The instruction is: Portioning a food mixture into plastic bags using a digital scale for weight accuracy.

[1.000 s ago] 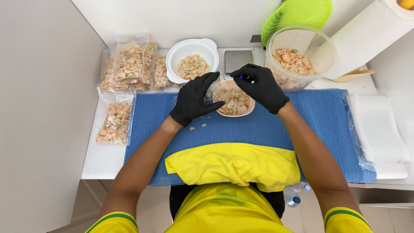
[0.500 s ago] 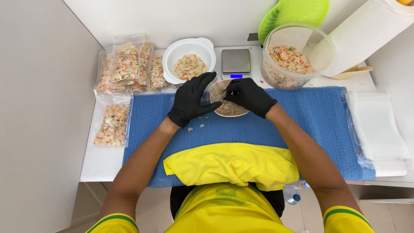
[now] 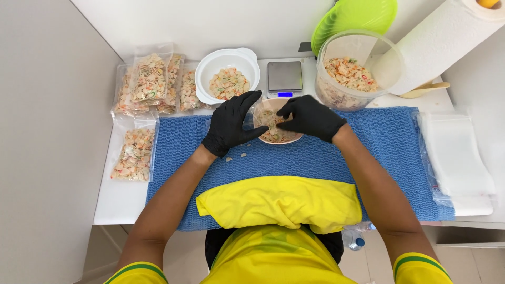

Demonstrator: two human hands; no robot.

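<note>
A small pink bowl (image 3: 277,129) of pale, speckled shell-shaped pieces sits on a blue mat (image 3: 368,152). The gloved left hand (image 3: 231,126) cups its side, fingers spread; the gloved right hand (image 3: 310,117) pinches pieces inside. Behind the bowl: a digital scale (image 3: 284,77), a white bowl (image 3: 227,76) and a clear tub (image 3: 357,68).

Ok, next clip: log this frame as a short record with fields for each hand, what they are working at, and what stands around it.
left hand: black-gloved left hand, fingers spread, resting against the side of the small pink bowl
right hand: black-gloved right hand, over the bowl, fingers pinched at its contents
bowl contents: small pale and orange pieces
surface: blue mat on a white table
behind: white bowl, small scale, clear tub, green plates, paper towel roll
left side: filled clear bags
loose pieces: a few on the mat by the left wrist
</note>
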